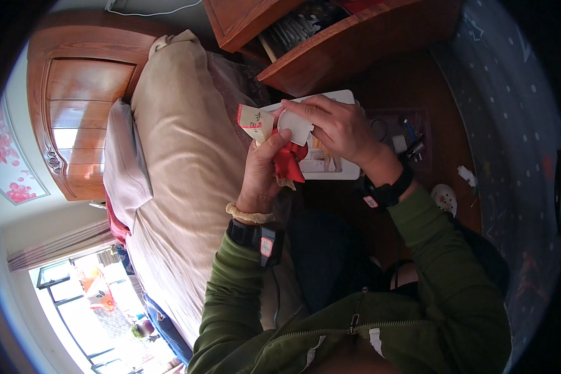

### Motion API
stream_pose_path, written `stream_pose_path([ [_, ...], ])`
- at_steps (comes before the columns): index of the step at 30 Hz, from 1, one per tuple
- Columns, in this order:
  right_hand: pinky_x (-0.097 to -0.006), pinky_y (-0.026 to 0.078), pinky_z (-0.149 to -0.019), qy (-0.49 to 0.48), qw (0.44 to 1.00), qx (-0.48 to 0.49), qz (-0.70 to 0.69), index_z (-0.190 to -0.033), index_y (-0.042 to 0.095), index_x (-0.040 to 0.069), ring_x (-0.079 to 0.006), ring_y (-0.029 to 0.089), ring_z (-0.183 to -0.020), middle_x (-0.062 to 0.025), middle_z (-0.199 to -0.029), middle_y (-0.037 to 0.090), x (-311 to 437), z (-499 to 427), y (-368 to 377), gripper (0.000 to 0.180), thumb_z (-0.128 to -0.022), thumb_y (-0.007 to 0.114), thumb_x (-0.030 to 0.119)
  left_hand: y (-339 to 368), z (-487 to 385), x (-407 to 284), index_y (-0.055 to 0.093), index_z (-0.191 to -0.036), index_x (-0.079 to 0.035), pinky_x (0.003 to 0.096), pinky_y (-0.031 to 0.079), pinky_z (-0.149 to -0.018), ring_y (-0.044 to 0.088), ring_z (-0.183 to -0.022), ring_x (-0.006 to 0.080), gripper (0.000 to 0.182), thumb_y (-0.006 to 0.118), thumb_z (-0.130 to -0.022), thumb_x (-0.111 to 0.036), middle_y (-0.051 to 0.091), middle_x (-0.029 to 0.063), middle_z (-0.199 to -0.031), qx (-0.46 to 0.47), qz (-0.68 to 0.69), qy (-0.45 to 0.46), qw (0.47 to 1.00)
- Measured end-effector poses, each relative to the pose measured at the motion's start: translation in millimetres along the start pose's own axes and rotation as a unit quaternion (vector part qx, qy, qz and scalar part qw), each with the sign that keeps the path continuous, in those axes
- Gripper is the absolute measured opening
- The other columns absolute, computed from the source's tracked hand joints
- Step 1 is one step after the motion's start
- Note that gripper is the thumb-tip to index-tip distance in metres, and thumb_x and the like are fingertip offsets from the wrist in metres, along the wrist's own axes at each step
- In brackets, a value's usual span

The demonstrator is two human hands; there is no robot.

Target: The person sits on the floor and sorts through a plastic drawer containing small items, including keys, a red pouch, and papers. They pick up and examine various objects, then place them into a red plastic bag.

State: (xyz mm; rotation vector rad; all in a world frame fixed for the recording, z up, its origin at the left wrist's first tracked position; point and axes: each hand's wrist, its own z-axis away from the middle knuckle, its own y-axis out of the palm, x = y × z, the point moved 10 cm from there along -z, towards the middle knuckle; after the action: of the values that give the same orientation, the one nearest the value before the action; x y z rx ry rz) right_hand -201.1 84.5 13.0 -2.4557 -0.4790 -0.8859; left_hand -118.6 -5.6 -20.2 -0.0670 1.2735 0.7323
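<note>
My left hand (263, 168) holds a bundle: a cream paper piece with a red edge and handwriting (253, 120), a folded red piece (288, 166) and, under the thumb, a small white card-like piece (295, 127). The fingers of my right hand (337, 122) grip the top and right edge of that white piece. Beneath both hands lies a white-rimmed board or tray with a picture on it (353, 172). Both wrists wear black bands with small labels.
An open wooden drawer (327, 51) full of small items is ahead. A bed with a beige cover (182, 121) stands at left. A transparent tray with pens (423, 140) and a white clog (444, 198) are on the floor at right, near a dark patterned curtain or cloth (509, 126).
</note>
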Motion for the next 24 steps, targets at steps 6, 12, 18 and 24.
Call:
stream_pose_path([
  [6,-0.0332,0.051,-0.067,-0.024,0.997,-0.028,-0.072,-0.099,0.063,0.011,-0.0235,0.062,-0.080,-0.0076,-0.095,0.059,-1.5,7.4,2.9,0.026,-0.073,0.063,0.008,-15.5,-0.7,1.3,0.040,-0.128,0.000,0.0284,0.047,-0.079,0.055,-0.092,0.0153,0.048,0.056,-0.087,-0.020,0.050,0.0106,-0.117,-0.052,-0.013,-0.004,0.999],
  [12,-0.0370,0.047,-0.067,0.184,0.973,0.037,-0.136,-0.088,0.059,0.001,-0.0307,0.059,-0.080,-0.0123,-0.088,0.057,-29.1,21.9,36.2,0.021,-0.074,0.065,0.016,-27.3,-1.1,-6.0,0.053,-0.097,-0.002,0.0244,0.050,-0.062,0.059,-0.070,0.0126,0.019,0.059,-0.085,-0.016,0.059,0.0056,-0.082,-0.104,-0.137,0.029,0.985],
  [18,-0.0245,0.049,-0.067,0.394,0.878,0.044,-0.269,-0.096,0.063,0.004,-0.0123,0.060,-0.072,-0.0052,-0.081,0.064,-144.9,60.1,-0.6,0.025,-0.085,0.060,0.027,-41.7,0.3,0.3,0.055,-0.094,-0.002,0.0232,0.049,-0.055,0.059,-0.066,0.0123,0.023,0.058,-0.086,-0.024,0.061,0.0066,-0.079,-0.147,-0.110,-0.010,0.983],
  [24,-0.0333,0.048,-0.064,0.427,0.873,0.213,0.099,-0.090,0.064,0.003,-0.0186,0.061,-0.071,-0.0099,-0.080,0.064,-238.2,165.5,-14.6,0.019,-0.083,0.054,0.018,-38.5,0.2,3.9,0.055,-0.092,-0.004,0.0235,0.049,-0.055,0.059,-0.063,0.0125,0.026,0.058,-0.087,-0.030,0.062,0.0062,-0.077,-0.115,-0.049,-0.040,0.991],
])
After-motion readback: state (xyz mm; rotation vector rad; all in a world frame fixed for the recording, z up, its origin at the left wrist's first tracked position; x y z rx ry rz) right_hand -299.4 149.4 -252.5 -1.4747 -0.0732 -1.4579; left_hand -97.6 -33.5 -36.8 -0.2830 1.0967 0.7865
